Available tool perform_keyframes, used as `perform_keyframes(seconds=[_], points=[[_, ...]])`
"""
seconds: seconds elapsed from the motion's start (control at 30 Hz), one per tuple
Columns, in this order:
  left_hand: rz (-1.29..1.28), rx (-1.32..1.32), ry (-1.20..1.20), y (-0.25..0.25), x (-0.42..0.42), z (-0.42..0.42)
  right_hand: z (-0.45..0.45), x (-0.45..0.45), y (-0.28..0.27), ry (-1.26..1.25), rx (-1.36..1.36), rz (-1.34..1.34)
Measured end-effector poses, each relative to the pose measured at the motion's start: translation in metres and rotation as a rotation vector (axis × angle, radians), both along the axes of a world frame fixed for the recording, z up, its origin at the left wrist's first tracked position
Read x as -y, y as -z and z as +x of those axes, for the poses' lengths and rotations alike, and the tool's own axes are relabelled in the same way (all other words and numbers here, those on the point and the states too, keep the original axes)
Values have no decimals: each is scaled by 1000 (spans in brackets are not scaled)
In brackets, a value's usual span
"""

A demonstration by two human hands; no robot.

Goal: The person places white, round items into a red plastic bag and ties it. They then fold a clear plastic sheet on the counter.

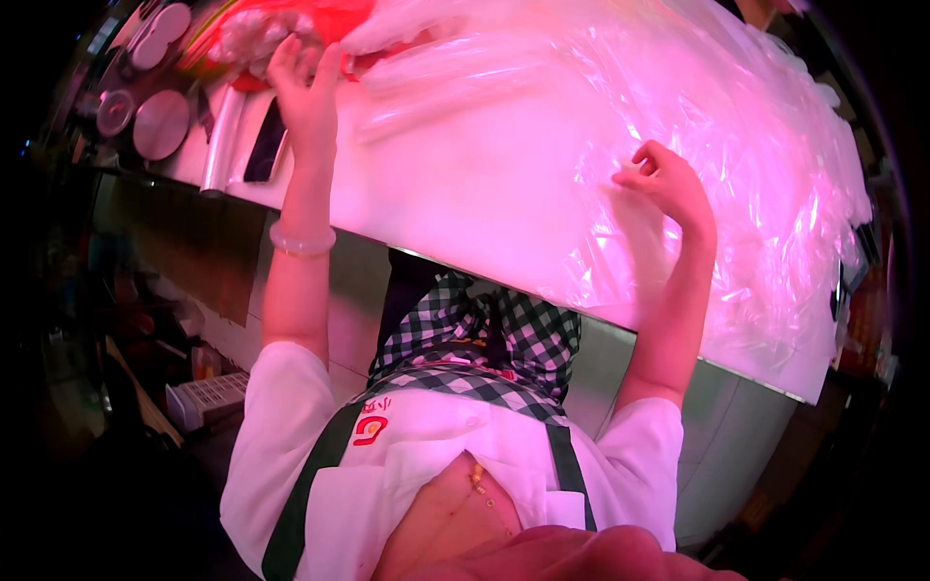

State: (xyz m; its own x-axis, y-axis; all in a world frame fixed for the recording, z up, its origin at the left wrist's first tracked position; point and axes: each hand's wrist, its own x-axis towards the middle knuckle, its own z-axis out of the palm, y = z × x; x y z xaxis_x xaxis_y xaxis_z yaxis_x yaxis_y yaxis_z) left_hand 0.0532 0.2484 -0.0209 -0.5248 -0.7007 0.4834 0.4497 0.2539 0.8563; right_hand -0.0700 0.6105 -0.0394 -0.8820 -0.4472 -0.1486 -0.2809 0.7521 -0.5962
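My left hand [305, 87] is raised at the far left part of the white table [465, 189], its fingers apart. Just beyond its fingertips lies a red plastic bag [341, 18] with whitish, film-wrapped items [254, 36] whose kind I cannot make out. My right hand [672, 185] hovers at the edge of a wide spread of clear plastic film [755, 189], thumb and fingers curled towards each other. Whether a bit of film is caught between them is unclear. Between both hands, a long strip of clear plastic [450, 80] looks blurred.
A roll of cling film [221, 141] and a dark smartphone [266, 145] lie left of my left forearm. Round lids or containers [161, 125] crowd the table's left end. Below the table's front edge stands a white plastic basket [207, 399].
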Motion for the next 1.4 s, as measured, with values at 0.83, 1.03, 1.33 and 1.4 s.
perform_keyframes(seconds=[0.83,1.03,1.33,1.4], points=[[141,502,643,67,-140,23,33,60,27,-194,357,-791],[96,486,498,66,-106,28,30,53,28,-272,-196,-315],[118,208,166,51,-34,60,-27,-6,47,198,-593,295],[116,173,88,50,-13,72,-37,-20,43,318,-598,332]])
